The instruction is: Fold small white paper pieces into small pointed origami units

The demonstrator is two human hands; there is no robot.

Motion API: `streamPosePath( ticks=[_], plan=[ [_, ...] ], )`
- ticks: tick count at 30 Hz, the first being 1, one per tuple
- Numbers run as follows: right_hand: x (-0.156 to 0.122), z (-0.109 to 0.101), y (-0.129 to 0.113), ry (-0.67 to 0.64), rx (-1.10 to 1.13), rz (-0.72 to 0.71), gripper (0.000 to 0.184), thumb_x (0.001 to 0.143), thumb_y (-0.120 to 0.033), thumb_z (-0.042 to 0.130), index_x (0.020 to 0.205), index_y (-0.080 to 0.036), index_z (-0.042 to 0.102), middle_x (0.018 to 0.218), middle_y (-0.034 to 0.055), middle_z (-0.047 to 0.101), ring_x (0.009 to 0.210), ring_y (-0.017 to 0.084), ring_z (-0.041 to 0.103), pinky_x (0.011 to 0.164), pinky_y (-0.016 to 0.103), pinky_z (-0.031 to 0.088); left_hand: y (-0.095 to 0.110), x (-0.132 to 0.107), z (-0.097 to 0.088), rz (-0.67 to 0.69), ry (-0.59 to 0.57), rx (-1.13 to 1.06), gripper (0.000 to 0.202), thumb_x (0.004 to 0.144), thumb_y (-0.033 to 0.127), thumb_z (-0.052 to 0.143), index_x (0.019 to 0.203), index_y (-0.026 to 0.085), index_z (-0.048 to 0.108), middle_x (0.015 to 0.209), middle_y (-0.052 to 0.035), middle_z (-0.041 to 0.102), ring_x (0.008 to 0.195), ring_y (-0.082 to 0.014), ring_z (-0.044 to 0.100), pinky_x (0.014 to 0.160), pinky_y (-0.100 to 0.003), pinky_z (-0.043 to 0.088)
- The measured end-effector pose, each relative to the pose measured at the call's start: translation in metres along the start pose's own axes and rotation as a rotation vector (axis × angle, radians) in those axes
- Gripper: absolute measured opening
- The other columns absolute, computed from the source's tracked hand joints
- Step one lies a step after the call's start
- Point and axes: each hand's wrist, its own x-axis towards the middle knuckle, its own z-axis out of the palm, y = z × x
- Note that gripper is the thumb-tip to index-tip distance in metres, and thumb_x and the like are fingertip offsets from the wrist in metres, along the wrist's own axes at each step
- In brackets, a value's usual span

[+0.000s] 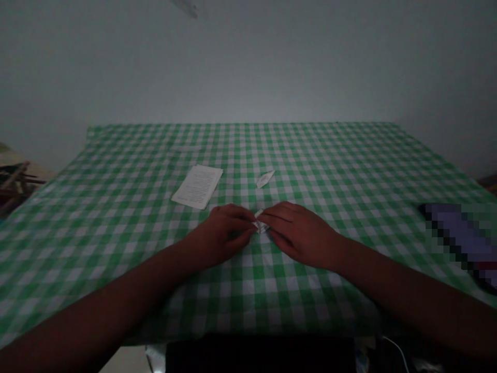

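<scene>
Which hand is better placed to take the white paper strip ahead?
Probably the right hand: its fingertips lie nearly below the strip, but it and the left hand both pinch the folded paper.

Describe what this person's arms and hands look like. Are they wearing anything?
Neither the left arm nor the right arm shows a sleeve; both are bare as far as the view reaches. The left hand and right hand wear no gloves. No watch or ring shows, though the dim light could hide small details.

folded paper (261, 226) half hidden between left hand (221, 235) and right hand (301, 235)
</scene>
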Motion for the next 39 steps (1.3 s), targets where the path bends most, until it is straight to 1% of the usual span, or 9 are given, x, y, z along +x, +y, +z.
streamPosePath(
  ticks=[3,7,12,18,21,26,28,32,39],
  plan=[
    [0.001,0.000,0.001,-0.008,0.033,-0.035,0.040,0.093,-0.015,0.050,0.133,-0.016,0.055,0.128,0.0135,0.062,0.118,0.027,0.055,0.100,0.050,0.048,-0.007,0.000,-0.007,0.024,-0.006,-0.040,0.024,0.096,0.024,0.052,0.106,0.022,0.073,0.116,-0.0064,0.066,0.105,-0.0190,0.062,0.096,-0.036,0.050],
    [0.001,0.001,0.001,-0.016,0.007,-0.057,0.040,0.094,-0.017,0.049,0.134,-0.015,0.054,0.135,0.0142,0.058,0.124,0.028,0.051,0.104,0.051,0.045,-0.013,-0.002,-0.009,-0.003,-0.023,0.062,0.023,0.093,0.027,0.055,0.106,0.023,0.074,0.124,-0.0079,0.060,0.115,-0.0228,0.056,0.102,-0.041,0.047],
    [0.001,0.003,0.001,-0.006,0.007,-0.061,0.039,0.095,-0.018,0.048,0.133,-0.015,0.054,0.137,0.0125,0.057,0.127,0.027,0.050,0.108,0.049,0.043,-0.009,-0.003,-0.006,-0.008,-0.044,0.138,0.025,0.091,0.026,0.058,0.111,0.029,0.073,0.131,-0.0067,0.054,0.122,-0.0258,0.047,0.107,-0.047,0.040],
    [-0.001,-0.002,0.004,0.010,0.034,-0.047,0.035,0.096,-0.019,0.048,0.129,-0.015,0.056,0.132,0.0130,0.061,0.124,0.026,0.054,0.107,0.049,0.044,-0.009,-0.004,-0.005,0.032,-0.097,0.137,0.038,0.090,0.022,0.058,0.126,0.031,0.064,0.137,-0.0058,0.052,0.124,-0.0255,0.047,0.108,-0.047,0.039],
    [-0.001,-0.006,0.007,0.031,0.092,-0.031,0.033,0.095,-0.017,0.049,0.127,-0.015,0.057,0.128,0.0129,0.063,0.121,0.024,0.056,0.105,0.047,0.046,-0.011,-0.005,-0.007,0.058,-0.104,0.125,0.041,0.090,0.021,0.057,0.130,0.029,0.061,0.139,-0.0066,0.054,0.127,-0.0256,0.049,0.110,-0.048,0.038],
    [0.000,-0.004,0.013,0.019,0.151,-0.051,0.038,0.093,-0.011,0.047,0.130,-0.016,0.056,0.129,0.0120,0.063,0.122,0.023,0.055,0.104,0.048,0.046,-0.015,-0.004,-0.011,0.115,-0.072,0.075,0.039,0.089,0.017,0.057,0.127,0.021,0.062,0.134,-0.0093,0.060,0.124,-0.0228,0.055,0.108,-0.041,0.043],
    [-0.001,-0.003,0.015,0.008,0.137,-0.064,0.041,0.092,-0.011,0.048,0.132,-0.016,0.055,0.131,0.0121,0.062,0.123,0.024,0.054,0.105,0.048,0.046,-0.017,-0.004,-0.012,0.134,-0.085,0.072,0.039,0.089,0.015,0.055,0.127,0.021,0.062,0.135,-0.0098,0.059,0.124,-0.0225,0.055,0.109,-0.041,0.043],
    [-0.001,0.000,0.017,-0.016,0.102,-0.072,0.043,0.091,-0.011,0.050,0.134,-0.016,0.055,0.133,0.0118,0.060,0.124,0.025,0.052,0.104,0.049,0.045,-0.017,-0.004,-0.015,0.077,-0.118,0.134,0.039,0.090,0.017,0.056,0.127,0.024,0.063,0.138,-0.0100,0.053,0.127,-0.0257,0.051,0.108,-0.045,0.042],
    [0.000,0.001,0.016,-0.039,0.060,-0.089,0.051,0.092,-0.011,0.048,0.142,-0.019,0.048,0.140,0.0083,0.057,0.129,0.027,0.048,0.106,0.051,0.043,-0.015,-0.002,-0.025,0.126,-0.197,0.112,0.034,0.090,0.013,0.052,0.122,0.019,0.064,0.134,-0.0094,0.057,0.121,-0.0203,0.056,0.107,-0.036,0.044]
  ],
)
